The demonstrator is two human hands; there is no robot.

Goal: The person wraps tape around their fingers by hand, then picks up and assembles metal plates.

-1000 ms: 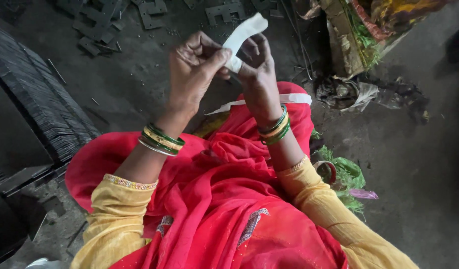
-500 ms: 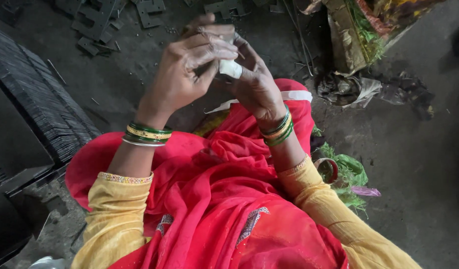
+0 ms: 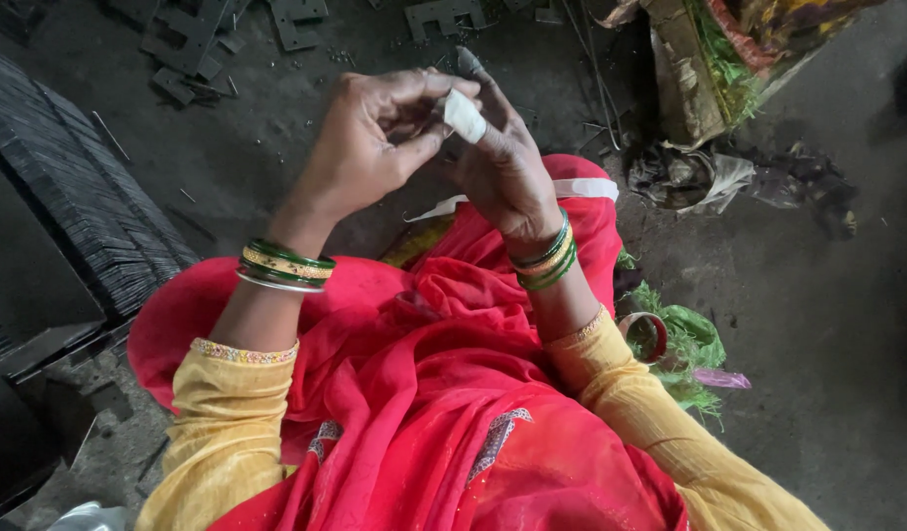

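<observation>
- Head view looks down on two hands raised together over a lap draped in red cloth.
- Left hand has its fingers curled in, thumb and fingertips pinching at the white tape; it has hold of the tape's near edge.
- Right hand is turned palm away, its fingers partly straightened; the tape is wrapped snugly round one finger near the tip, just beside the left thumb.
- Against the frame a second ago, the tape no longer stands up as a long loose strip above the pinch; it now lies short and tight against the finger.
- Against the frame half a second ago, the left fingers have drawn back from covering the tape, so the white band shows more plainly.
- Both wrists sit below the pinch, each ringed with green and gold bangles, and yellow sleeves run back from them.
- Beyond the pinch, on the dark floor, lie flat metal pieces.
- To the left of the hands stands a stack of dark sheets.
- To the right and below the right wrist lies a green scrap, near a small round roll.
</observation>
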